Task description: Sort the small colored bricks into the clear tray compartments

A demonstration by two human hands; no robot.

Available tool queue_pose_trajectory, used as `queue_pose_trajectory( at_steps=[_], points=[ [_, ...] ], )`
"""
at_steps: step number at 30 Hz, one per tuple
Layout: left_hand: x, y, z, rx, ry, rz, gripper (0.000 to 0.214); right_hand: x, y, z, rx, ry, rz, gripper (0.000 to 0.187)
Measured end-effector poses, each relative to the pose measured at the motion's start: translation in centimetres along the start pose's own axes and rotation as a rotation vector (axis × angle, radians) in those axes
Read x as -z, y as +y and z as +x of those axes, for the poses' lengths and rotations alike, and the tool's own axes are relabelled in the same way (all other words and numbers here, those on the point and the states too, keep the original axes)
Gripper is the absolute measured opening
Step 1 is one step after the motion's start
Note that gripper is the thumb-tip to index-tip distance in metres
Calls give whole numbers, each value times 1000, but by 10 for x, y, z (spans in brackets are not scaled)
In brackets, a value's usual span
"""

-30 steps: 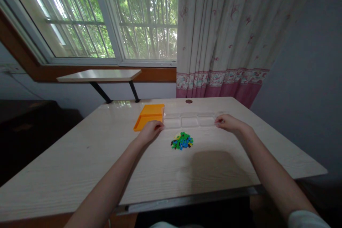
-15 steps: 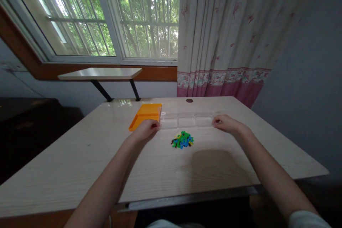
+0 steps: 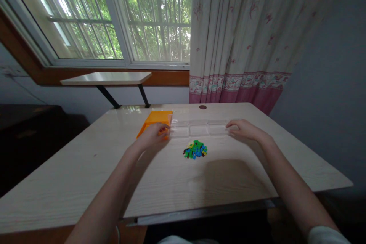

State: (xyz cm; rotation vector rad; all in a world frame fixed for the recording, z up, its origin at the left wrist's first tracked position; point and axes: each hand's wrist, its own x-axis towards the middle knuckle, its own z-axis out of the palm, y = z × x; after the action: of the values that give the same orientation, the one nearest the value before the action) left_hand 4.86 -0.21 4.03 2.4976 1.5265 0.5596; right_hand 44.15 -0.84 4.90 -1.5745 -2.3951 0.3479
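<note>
A clear plastic tray (image 3: 199,130) with several compartments in a row lies on the table. At its left end is my left hand (image 3: 154,134), with thumb and fingers parted and the tips close to the tray's edge. My right hand (image 3: 243,129) is at the opposite end, its fingers also apart beside the edge; contact is hard to tell. In front of the tray sits a small pile of green, blue, yellow and dark plastic pieces (image 3: 196,149). Behind my left hand, partly hidden by it, lies an orange open tray (image 3: 158,116) with a raised rim.
The pale wooden table (image 3: 168,183) carries a raised shelf (image 3: 107,78) on black legs at the back left. A round brown cable cover (image 3: 203,107) is set near the back edge. A curtain (image 3: 228,45) hangs behind the table.
Both hands have loosened from the tray's ends, thumbs and fingers parting. My left hand has shifted slightly up and left. The tray and the pile have stayed in place.
</note>
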Motion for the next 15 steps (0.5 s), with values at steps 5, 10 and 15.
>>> queue_pose_trajectory(
  at_steps=[5, 10, 15],
  points=[
    [-1, 24, -3, -92, -163, -9, 24, -24, -50, 1, 263, -45, 245, 33],
    [-27, 38, -15, -161, -195, -57, 28, -70, -87, 3, 441, -132, 277, 61],
    [-46, 35, -22, -210, -147, -38, 28, -89, -92, 7, 451, -95, 215, 69]
  ],
)
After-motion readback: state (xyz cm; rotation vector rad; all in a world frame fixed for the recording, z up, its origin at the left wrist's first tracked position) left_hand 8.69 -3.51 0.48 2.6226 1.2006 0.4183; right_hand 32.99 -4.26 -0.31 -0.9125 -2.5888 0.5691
